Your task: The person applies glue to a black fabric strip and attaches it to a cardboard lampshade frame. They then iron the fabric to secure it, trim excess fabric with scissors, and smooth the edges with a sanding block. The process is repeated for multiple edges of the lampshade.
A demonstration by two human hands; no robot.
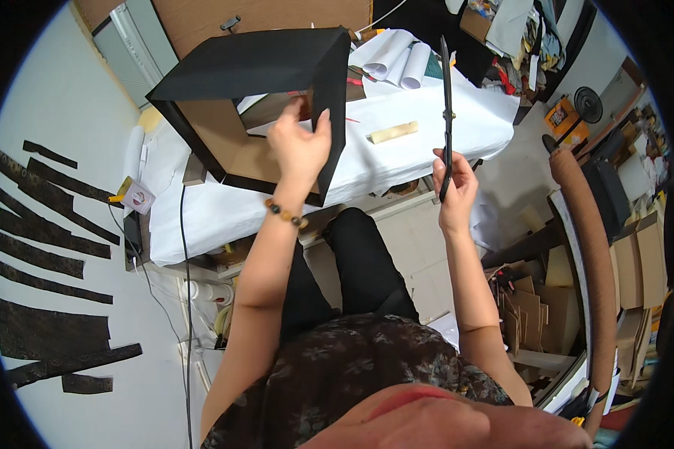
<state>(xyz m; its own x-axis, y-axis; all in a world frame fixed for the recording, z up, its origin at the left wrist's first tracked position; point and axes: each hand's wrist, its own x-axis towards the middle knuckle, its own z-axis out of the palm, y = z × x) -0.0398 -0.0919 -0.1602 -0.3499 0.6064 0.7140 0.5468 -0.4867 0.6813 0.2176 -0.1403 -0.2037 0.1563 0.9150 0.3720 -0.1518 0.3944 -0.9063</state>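
Observation:
A large box frame [258, 63], black outside with brown board inside, stands on the white-covered table with its open side toward me. My left hand [301, 146] reaches into that opening near its right wall, thumb apart from the bent fingers. Nothing shows in its grasp; whether the fingertips touch the box is unclear. Off to the right, my right hand [457, 198] grips long black scissors [447, 97] by the handles, blades pointing away from me and apparently closed. A pale cream roll [394, 132] lies on the table between the box and the scissors.
White paper rolls [401, 63] and a hammer [231, 24] lie behind. Left of the box are a small carton [136, 196] and a hanging black cable [185, 299]. Dark strips [49, 325] hang on the left wall. Cardboard pieces [528, 314] and a brown roll [595, 277] stand right.

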